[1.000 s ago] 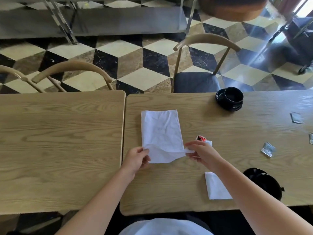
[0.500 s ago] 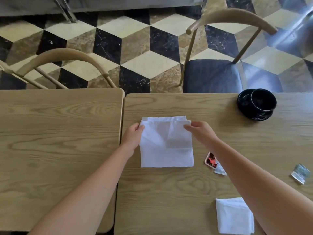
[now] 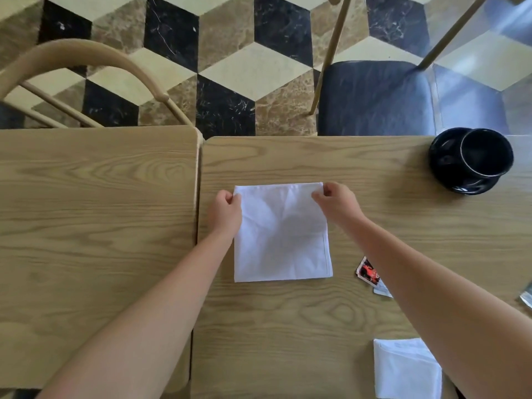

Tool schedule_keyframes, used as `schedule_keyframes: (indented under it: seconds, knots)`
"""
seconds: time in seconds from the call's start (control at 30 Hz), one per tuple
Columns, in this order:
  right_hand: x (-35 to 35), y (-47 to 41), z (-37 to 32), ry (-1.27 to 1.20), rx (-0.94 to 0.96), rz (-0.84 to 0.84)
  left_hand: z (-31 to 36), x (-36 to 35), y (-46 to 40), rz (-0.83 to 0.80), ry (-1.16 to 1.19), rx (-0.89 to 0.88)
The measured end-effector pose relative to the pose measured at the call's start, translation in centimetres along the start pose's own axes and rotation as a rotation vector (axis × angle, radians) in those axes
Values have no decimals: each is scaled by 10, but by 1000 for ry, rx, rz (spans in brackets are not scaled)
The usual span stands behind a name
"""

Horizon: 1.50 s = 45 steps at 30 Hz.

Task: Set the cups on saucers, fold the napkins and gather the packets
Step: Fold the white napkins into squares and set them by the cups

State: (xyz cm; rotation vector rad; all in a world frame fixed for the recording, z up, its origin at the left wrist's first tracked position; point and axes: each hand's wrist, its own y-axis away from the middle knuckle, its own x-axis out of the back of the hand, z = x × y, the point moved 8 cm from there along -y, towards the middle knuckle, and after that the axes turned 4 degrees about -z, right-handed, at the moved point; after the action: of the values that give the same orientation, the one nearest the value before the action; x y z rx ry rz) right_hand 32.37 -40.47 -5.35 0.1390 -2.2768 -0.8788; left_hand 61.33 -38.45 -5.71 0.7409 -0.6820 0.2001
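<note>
A white napkin (image 3: 280,234) lies folded into a near square on the right wooden table (image 3: 345,312). My left hand (image 3: 224,210) pinches its far left corner. My right hand (image 3: 335,203) pinches its far right corner. A second folded white napkin (image 3: 403,370) lies near the front edge, partly under my right forearm. A red packet (image 3: 367,272) and a pale packet (image 3: 381,290) lie just right of the napkin. A black cup (image 3: 486,154) stands on a black saucer (image 3: 449,180) at the far right.
A second wooden table (image 3: 95,226) butts against the left side. Another packet (image 3: 526,296) shows at the right edge. Beyond the tables stand a wooden chair back (image 3: 86,53) and a dark-cushioned chair (image 3: 374,96).
My hands carried the napkin's near edge up to the far edge, folding it in half. Since half a second ago the fingers settled on the far corners and the view moved closer.
</note>
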Motion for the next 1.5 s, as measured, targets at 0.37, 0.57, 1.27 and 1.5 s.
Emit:
schedule_keyframes:
  seconds: [0.37, 0.57, 1.27, 1.5]
  knots:
    - [6, 9, -28, 347, 300, 161, -54, -18, 91, -203, 591, 411]
    - [-18, -5, -54, 624, 377, -59, -75, -112, 222, -646, 1134, 992]
    - [-17, 164, 12, -419, -241, -427, -80, -14, 222, -662, 983, 483]
    - [-3, 221, 8, -446, -286, -456, -63, 43, 214, -667, 906, 412]
